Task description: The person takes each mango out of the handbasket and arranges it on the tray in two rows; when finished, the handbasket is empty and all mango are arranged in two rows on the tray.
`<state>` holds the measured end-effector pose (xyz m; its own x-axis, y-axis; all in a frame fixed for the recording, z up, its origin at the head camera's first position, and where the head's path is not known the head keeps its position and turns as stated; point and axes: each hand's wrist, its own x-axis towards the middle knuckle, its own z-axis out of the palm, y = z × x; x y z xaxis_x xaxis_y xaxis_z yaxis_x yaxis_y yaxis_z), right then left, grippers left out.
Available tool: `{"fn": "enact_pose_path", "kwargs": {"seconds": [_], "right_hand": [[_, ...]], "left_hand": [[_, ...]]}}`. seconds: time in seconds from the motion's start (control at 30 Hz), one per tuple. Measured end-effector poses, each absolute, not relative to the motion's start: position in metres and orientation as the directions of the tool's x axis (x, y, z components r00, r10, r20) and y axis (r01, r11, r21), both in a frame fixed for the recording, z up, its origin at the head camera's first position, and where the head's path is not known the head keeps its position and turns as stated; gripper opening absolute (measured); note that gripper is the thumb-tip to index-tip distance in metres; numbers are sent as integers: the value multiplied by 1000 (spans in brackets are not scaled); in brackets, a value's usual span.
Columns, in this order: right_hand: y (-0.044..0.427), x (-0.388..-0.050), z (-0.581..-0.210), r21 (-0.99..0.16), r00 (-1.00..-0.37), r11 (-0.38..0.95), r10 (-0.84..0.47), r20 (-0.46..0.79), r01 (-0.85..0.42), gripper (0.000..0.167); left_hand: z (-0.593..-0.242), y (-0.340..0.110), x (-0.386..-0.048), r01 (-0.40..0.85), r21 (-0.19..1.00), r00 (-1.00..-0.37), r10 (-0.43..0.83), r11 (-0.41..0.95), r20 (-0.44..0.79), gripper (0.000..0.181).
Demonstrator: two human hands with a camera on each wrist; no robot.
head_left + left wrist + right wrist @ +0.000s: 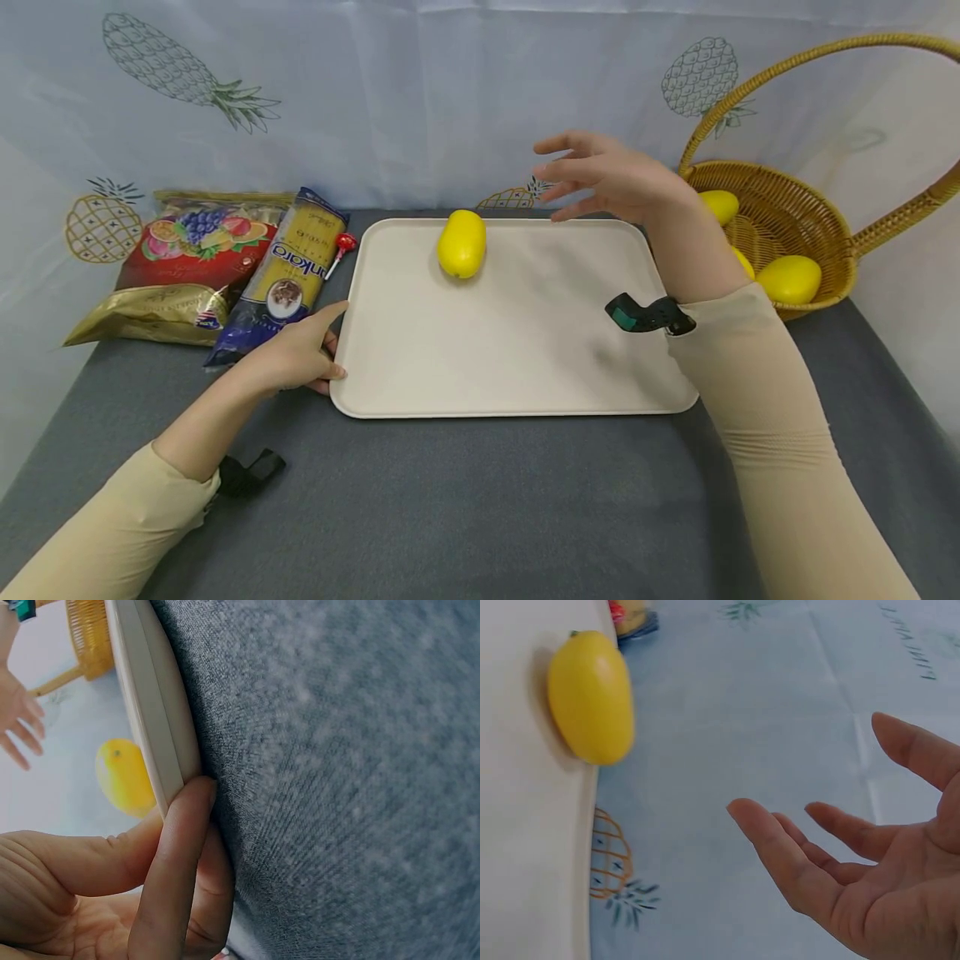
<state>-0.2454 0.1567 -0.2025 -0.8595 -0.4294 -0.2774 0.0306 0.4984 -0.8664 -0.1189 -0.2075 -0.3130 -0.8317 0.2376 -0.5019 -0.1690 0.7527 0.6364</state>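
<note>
A beige tray (pixel 510 350) lies on the grey cloth, and my left hand (pixel 296 354) pinches its left edge near the front corner. Up close, the left wrist view has the thumb and fingers on either side of the tray's rim (pixel 146 697). One yellow fruit, apparently a mango (pixel 462 244), sits near the tray's back edge, left of the middle. My right hand (pixel 611 179) hovers above the back right of the tray, fingers spread and loosely bent, holding nothing. The right wrist view has the mango (pixel 591 697) well apart from its fingertips.
At the back right stands a wicker basket (pixel 840 225) with a tall handle and several yellow fruits (pixel 789 279). Left of the tray lie a red and gold bag (pixel 187 267), a blue and yellow packet (pixel 288 271) and a red lollipop (pixel 344 243). A pineapple-print cloth (pixel 420 100) hangs behind.
</note>
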Motion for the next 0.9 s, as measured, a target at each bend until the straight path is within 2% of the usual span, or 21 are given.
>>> {"fn": "enact_pose_path", "kwargs": {"seconds": [0.37, 0.6, 0.9], "right_hand": [[213, -241, -180, -929, -889, 359, -450, -88, -90, 52], [256, -243, -182, -992, -881, 102, -473, 22, -80, 40], [315, -254, -193, -1000, -866, -23, -499, 25, -16, 38]], "left_hand": [[-312, -209, -118, -173, 643, -828, 244, 746, -505, 100], [-311, -210, -118, -179, 640, -826, 240, 747, -511, 98], [-311, -210, -119, -170, 634, -823, 244, 755, -513, 98]]}}
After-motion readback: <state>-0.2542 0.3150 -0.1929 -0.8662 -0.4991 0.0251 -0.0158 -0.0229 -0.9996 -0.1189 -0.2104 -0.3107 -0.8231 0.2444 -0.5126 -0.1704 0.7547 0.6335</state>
